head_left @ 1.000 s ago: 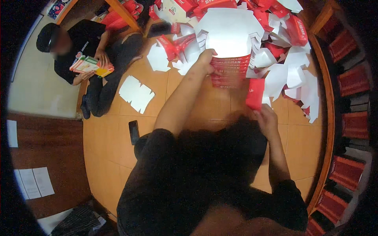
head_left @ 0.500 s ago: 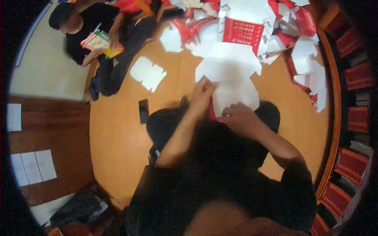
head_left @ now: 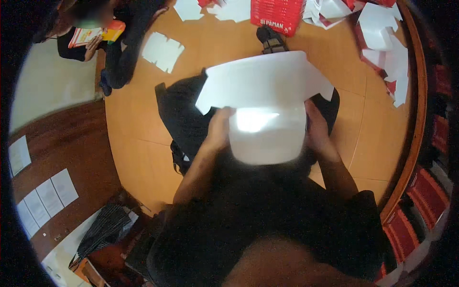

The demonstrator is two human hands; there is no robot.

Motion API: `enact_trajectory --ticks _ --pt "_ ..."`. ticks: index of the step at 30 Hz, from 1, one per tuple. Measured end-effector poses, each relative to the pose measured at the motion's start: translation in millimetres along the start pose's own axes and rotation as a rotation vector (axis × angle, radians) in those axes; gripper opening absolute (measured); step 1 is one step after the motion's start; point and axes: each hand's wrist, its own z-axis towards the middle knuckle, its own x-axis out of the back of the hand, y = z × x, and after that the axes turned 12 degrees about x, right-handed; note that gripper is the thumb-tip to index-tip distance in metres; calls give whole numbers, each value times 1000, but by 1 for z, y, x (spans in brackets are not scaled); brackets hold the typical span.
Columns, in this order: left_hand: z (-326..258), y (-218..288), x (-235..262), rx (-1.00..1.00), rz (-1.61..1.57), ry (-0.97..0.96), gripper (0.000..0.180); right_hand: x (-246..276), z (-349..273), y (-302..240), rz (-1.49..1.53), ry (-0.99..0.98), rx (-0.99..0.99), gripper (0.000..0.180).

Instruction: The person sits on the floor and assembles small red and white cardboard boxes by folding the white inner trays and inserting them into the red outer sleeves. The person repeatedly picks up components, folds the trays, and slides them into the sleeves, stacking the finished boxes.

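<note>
A partly folded cardboard box [head_left: 267, 143] with a white inner side is held over my lap. Its base part curves toward me, and a wide flap [head_left: 263, 79] with notched corners spreads out beyond it. My left hand [head_left: 221, 128] grips the left edge, thumb on top. On the opposite edge, my right hand [head_left: 318, 128] is closed round the side, its fingers partly hidden by the card. Light shines off the middle of the white surface.
Red printed cartons [head_left: 276, 15] and white card pieces [head_left: 382, 38] lie on the wooden floor ahead and right. One pale flat blank [head_left: 163, 51] lies left. A co-worker [head_left: 119, 62] sits far left holding a colourful carton [head_left: 98, 34]. Shelves with red packs [head_left: 428, 193] line the right.
The box has come closer over my lap and now shows more of its white inside. My hands have moved apart to its two sides, and my view has tilted downward.
</note>
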Motion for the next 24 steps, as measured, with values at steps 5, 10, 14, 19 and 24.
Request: enact_trajectory --ticks 5,10,14,19,24 --pt "-45 8 -58 85 54 470 59 -21 -45 -22 -335 154 112 34" --pt "-48 34 -53 103 -3 263 55 -55 -66 -14 -140 197 346 21" --pt "-49 31 -10 51 -35 331 38 -11 -67 85 -674 261 642 11" --pt "-51 15 39 -169 70 422 26 -31 -64 107 -733 333 583 9" --pt "-48 19 74 -126 -203 411 22 -107 -34 95 -433 380 471 15"
